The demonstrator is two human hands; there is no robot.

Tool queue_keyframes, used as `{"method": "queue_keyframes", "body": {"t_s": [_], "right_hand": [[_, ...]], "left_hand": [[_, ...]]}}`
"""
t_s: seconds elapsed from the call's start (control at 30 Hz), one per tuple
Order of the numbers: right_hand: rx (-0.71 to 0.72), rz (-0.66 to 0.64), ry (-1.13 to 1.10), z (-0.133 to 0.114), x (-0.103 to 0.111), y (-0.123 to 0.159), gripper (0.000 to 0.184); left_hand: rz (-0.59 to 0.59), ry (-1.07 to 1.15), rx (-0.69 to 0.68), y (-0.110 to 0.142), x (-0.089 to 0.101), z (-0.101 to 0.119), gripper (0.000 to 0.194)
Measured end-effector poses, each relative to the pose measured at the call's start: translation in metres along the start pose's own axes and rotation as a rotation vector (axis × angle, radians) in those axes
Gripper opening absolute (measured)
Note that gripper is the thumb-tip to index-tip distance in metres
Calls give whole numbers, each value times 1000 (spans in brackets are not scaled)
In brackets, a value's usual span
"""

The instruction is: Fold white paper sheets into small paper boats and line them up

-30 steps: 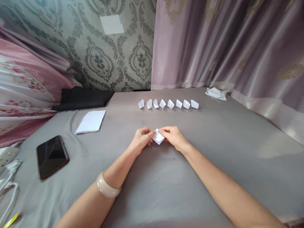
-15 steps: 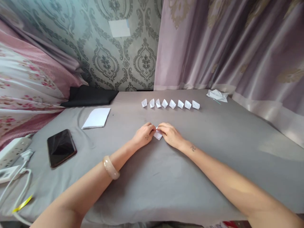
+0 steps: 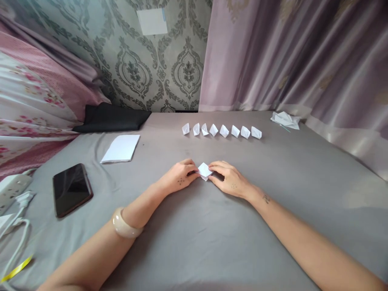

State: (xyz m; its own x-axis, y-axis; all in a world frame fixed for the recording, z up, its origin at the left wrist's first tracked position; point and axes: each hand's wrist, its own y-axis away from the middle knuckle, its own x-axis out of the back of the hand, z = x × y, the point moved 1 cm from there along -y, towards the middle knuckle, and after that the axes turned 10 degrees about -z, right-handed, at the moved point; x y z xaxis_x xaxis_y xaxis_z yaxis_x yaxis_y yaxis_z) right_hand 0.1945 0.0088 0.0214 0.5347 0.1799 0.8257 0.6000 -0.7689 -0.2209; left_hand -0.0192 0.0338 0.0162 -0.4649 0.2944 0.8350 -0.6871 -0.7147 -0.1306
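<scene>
- Paper (image 3: pixel 205 170), white and folded into a small diamond, sits between the fingers of both hands, its lower tip pointing toward the person; whether it touches the grey cloth (image 3: pixel 200 242) below, I cannot tell.
- Left hand (image 3: pixel 178 177): thumb and fingers pinch the paper's left corner.
- Right hand (image 3: pixel 232 180): fingertips and thumb pinch the right corner, with a gap open between thumb and forefinger behind the tips.
- Beyond the fingers, eight folded white pieces (image 3: pixel 224 131) stand apart in a row across the cloth.
- Left of the left fingers and a little farther off lies a flat white stack of sheets (image 3: pixel 121 148).
- Well left of the fingers and somewhat nearer the person lies a dark phone (image 3: pixel 72 190), screen up.
- Far to the right, beyond the right fingers, a loose white pile (image 3: pixel 285 119) lies with a thin greenish strip (image 3: pixel 285 128) beside it.
- Behind the left fingers, a pale bangle (image 3: pixel 125 224) circles the forearm.
</scene>
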Motion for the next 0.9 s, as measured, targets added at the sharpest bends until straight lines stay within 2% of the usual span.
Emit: {"method": "queue_keyframes", "body": {"t_s": [0.2, 0.33, 0.47, 0.7, 0.9], "right_hand": [[14, 21, 61, 5, -5, 2, 16], [13, 23, 128, 4, -7, 3, 21], [-32, 27, 112, 4, -8, 4, 20], [-186, 82, -88, 7, -6, -2, 15], [-404, 54, -236, 4, -1, -5, 17]], "left_hand": [[-20, -184, 8, 5, -4, 7, 32], [-29, -292, 71, 6, -7, 13, 33], [16, -196, 163, 5, -10, 14, 27], [61, 17, 370, 0, -7, 18, 18], [66, 51, 396, -1, -5, 20, 24]]}}
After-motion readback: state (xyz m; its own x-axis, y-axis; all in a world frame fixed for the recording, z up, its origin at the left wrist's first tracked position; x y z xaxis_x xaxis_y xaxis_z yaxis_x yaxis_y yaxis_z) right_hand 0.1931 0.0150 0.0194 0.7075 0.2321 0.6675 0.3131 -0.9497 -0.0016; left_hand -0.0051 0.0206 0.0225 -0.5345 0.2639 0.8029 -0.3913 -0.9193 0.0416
